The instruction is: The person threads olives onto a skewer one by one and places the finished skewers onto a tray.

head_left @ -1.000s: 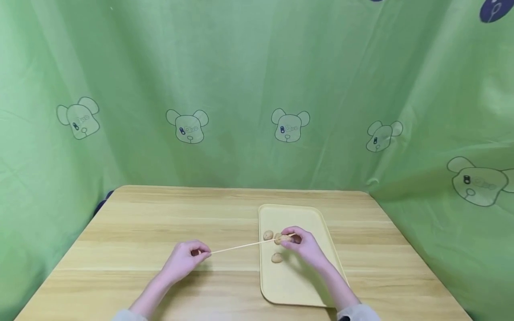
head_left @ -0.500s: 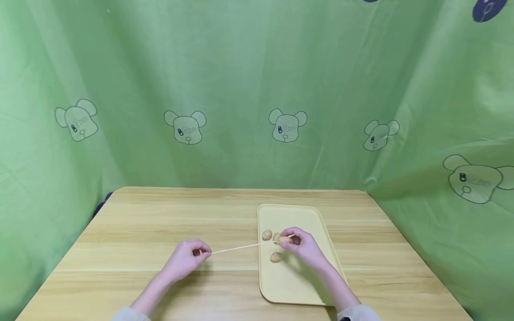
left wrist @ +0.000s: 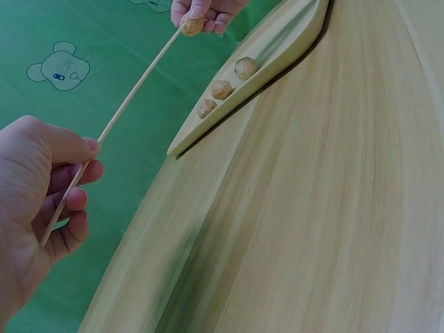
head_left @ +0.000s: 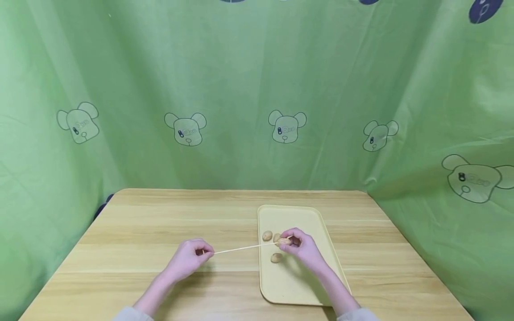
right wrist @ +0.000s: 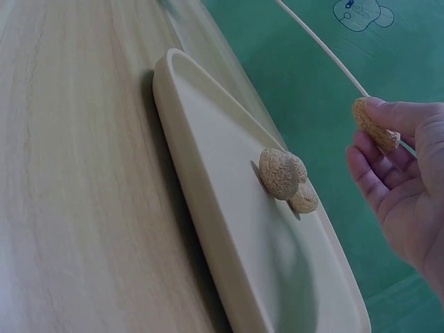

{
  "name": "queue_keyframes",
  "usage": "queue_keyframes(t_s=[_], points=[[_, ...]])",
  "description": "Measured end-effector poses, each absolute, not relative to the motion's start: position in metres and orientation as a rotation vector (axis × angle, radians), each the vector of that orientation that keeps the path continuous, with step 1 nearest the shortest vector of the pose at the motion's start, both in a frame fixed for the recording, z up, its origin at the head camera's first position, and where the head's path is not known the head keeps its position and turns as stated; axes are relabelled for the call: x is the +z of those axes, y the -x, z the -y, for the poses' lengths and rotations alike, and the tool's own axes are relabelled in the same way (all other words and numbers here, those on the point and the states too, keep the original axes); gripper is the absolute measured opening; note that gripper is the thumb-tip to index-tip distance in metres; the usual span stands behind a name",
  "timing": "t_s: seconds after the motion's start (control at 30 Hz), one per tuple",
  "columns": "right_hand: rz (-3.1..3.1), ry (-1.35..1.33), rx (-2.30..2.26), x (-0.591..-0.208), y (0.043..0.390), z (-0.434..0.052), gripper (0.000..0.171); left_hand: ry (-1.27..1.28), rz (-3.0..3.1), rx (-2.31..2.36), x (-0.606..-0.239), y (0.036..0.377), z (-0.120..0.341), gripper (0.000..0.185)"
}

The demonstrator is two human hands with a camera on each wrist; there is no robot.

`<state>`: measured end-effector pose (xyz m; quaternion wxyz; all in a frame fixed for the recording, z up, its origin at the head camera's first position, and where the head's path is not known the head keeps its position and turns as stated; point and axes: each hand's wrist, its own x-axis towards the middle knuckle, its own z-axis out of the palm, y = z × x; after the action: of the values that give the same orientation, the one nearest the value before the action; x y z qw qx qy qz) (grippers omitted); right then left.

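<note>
- The left hand (head_left: pixel 190 258) pinches a thin pale stick (head_left: pixel 246 248) between thumb and fingers, over the desk (head_left: pixel 217 216) and left of the tray (head_left: pixel 289 285); the stick's near end lies along the curled fingers.
- The right hand (head_left: pixel 304 247) grips a brown, wrinkled lump (right wrist: pixel 374 125) between thumb and fingers — raised above the tray, off its surface.
- The stick slants between the two hands, its far end meeting the held lump; whether it goes into the lump or only touches it, I cannot tell.
- Three loose lumps (head_left: pixel 276 257) lie on the tray, along its left part — two toward the far side, one nearer the person.
- The tray is cream, with rounded corners and a low rim, and sits flat on the right half of the wood-grain desk.
- Pale sleeves (head_left: pixel 358 315) show at both wrists.
- A green curtain (head_left: pixel 233 67) with outlined bear heads (head_left: pixel 188 131) hangs behind the desk and along both sides.
</note>
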<state>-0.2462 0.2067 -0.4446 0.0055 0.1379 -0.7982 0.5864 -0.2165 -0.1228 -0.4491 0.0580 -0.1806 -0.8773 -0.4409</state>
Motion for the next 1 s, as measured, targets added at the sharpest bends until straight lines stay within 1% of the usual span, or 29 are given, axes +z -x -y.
queue_keyframes(t_s=[0.67,1.0], points=[[2.39,-0.569,1.802,-0.444,0.246,-0.207,0.024,0.595,2.616,-1.395,-0.449,0.222,0.114,0.006],[2.41,-0.558,1.807,-0.443,0.247,-0.206,0.025,0.602,2.594,-1.439,-0.45,0.227,0.109,0.006]])
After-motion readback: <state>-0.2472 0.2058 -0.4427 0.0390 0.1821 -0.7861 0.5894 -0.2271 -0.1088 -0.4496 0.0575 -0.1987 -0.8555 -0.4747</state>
